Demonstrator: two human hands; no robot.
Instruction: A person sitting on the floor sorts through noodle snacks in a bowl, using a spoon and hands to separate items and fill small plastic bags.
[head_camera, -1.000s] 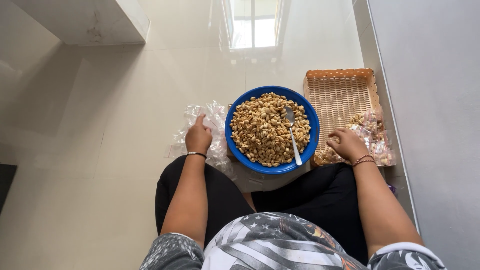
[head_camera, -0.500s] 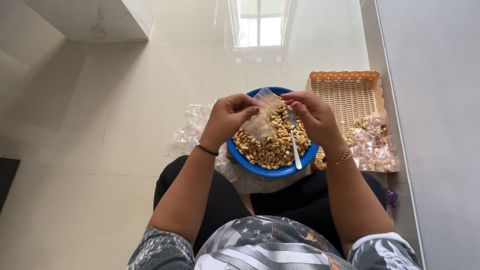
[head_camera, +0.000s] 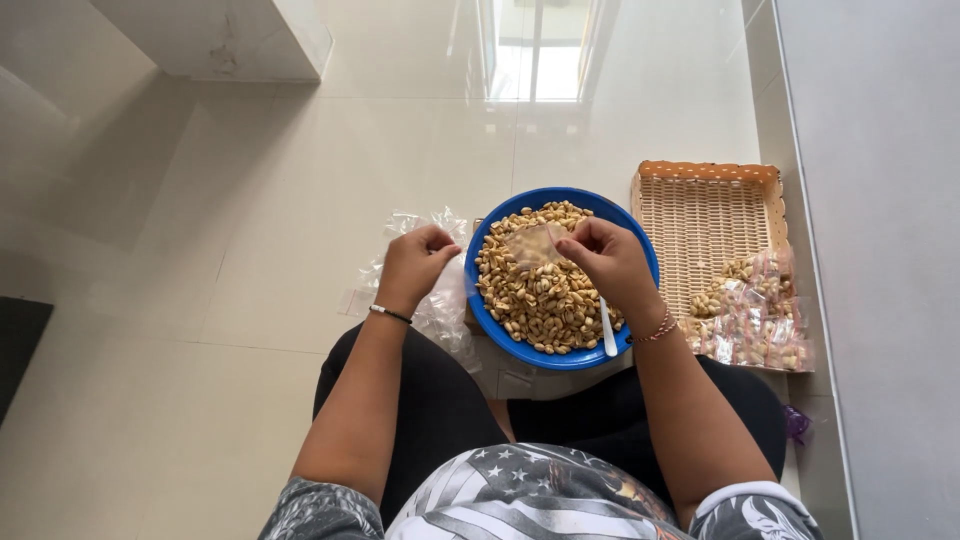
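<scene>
Right hand (head_camera: 610, 262) pinches a small clear bag (head_camera: 532, 245) over the blue bowl (head_camera: 640, 262) of peanuts; left hand (head_camera: 415, 265) curls loosely closed near empty bags (head_camera: 440, 300)

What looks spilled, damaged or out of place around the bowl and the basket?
Nothing stands out. The peanuts stay inside the blue bowl, the filled packets are heaped in the wicker basket's near corner, and the empty bags lie bunched by the left hand. The right hand holds a small clear bag.

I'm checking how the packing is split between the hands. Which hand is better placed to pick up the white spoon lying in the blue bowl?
Probably the right hand: it hovers over the blue bowl, just above the white spoon, though it pinches a small clear bag. The left hand is outside the bowl, on the empty bags.
</scene>
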